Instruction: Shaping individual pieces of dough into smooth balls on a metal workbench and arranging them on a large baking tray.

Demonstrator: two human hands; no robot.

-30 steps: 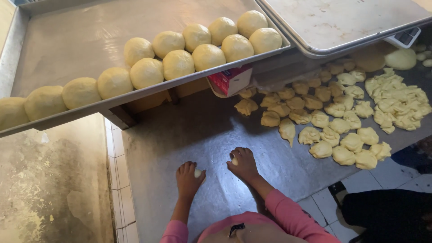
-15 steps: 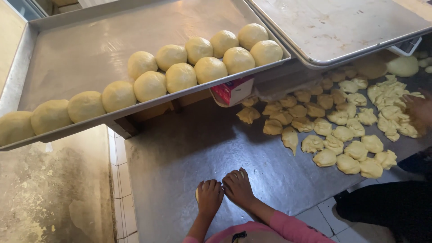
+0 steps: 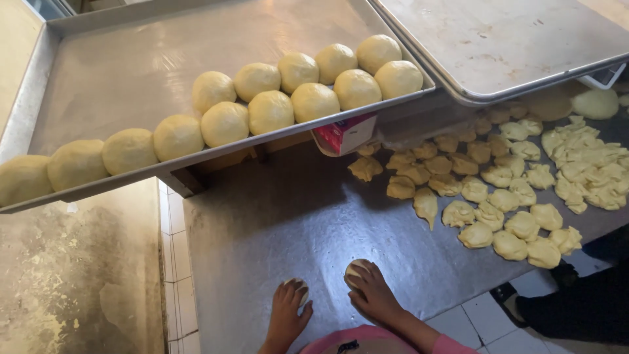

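My left hand (image 3: 287, 313) lies palm down on a small dough ball (image 3: 298, 284) at the near edge of the steel table (image 3: 295, 216). My right hand (image 3: 371, 292) cups another dough ball (image 3: 354, 267) just to its right; only the top of each ball shows past the fingers. The hands are a little apart. Pink sleeves show at the bottom edge.
A large metal tray (image 3: 131, 72) above holds rows of several round dough balls (image 3: 270, 110). A second, bare tray (image 3: 511, 46) overlaps at top right. Several rough dough pieces (image 3: 498, 196) lie on the table's right half. A red-and-white carton (image 3: 346, 134) sits under the tray. Tiled floor lies below.
My hands were spread, came together at the table edge, and are now slightly apart again, each over its own dough ball. The view has shifted a little.
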